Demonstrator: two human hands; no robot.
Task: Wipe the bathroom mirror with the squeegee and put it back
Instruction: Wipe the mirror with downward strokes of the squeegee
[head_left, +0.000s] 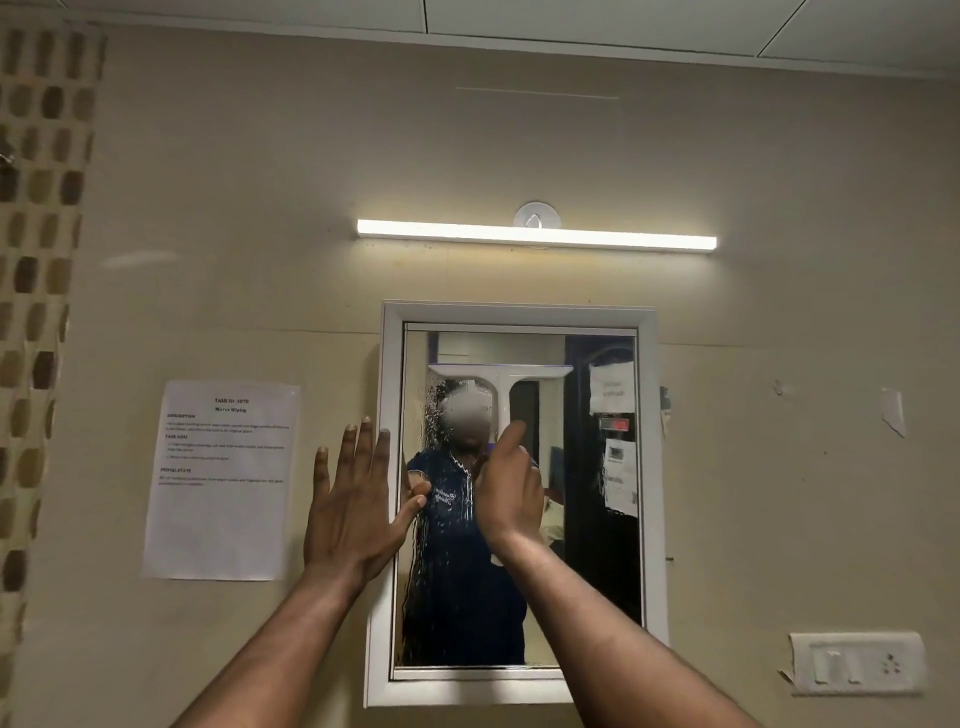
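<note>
The bathroom mirror (576, 519) hangs on the beige wall in a white frame (387, 364). Water droplets and streaks cover its left part. A white T-shaped squeegee (501, 379) lies against the upper glass, its blade horizontal. My right hand (509, 493) is closed around the squeegee's handle below the blade. My left hand (353, 499) is flat and spread against the wall and the frame's left edge, with the thumb touching the glass. A person in a dark shirt is reflected in the mirror.
A lit tube light (535, 235) is mounted above the mirror. A printed task sheet (223, 480) is taped to the wall at the left. A white switch plate (857, 664) sits at the lower right. Brown mosaic tiles (36, 260) run down the far left.
</note>
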